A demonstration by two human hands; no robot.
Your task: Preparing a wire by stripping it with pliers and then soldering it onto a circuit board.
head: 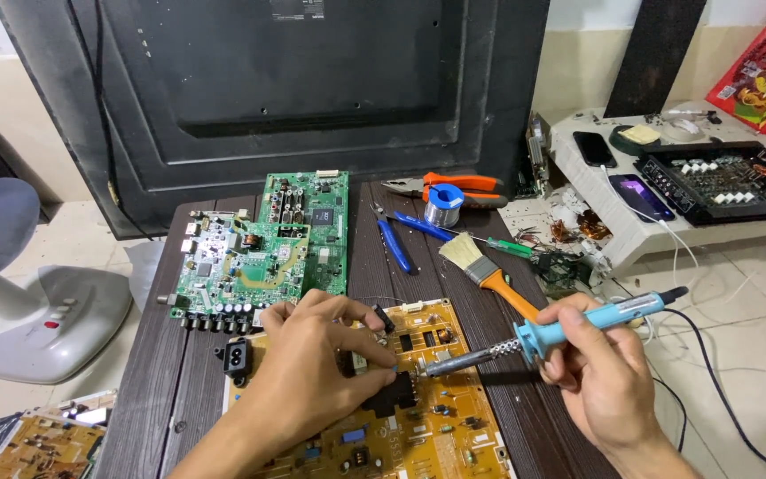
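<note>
Dark wood tabletop [179,372], yellow circuit board [441,426] near. Left hand [312,377] pinches a part on it; right hand [600,368] grips the soldering iron [560,333]. I'd keep that tip steady on the joint, fingers clear.

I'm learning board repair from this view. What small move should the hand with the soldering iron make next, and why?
Probably ease the soldering iron a touch leftward. The right hand holds it level, and its tip sits just short of the dark component that the left hand fingers pinch on the yellow circuit board. Whether the tip already touches a joint cannot be told.
</note>
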